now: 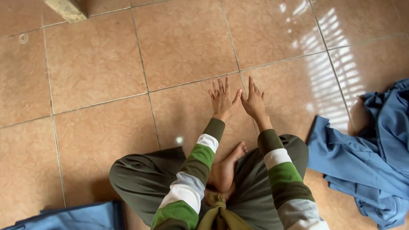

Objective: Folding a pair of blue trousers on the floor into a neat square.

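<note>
I sit cross-legged on a brown tiled floor (98, 72), and both arms in green, white and grey striped sleeves reach forward. My left hand (222, 100) is held out flat with fingers spread, holding nothing. Beside it my right hand (253, 101) is also flat and empty, the thumbs nearly touching. Both hands hover over or rest on the bare tile in front of my knees. A crumpled blue garment (366, 157) lies on the floor to the right, apart from the hands.
A folded blue cloth (81, 215) lies at the bottom left by my knee. A pale furniture leg or block (67, 9) stands at the top left. Sunlight stripes fall on the tiles at the upper right.
</note>
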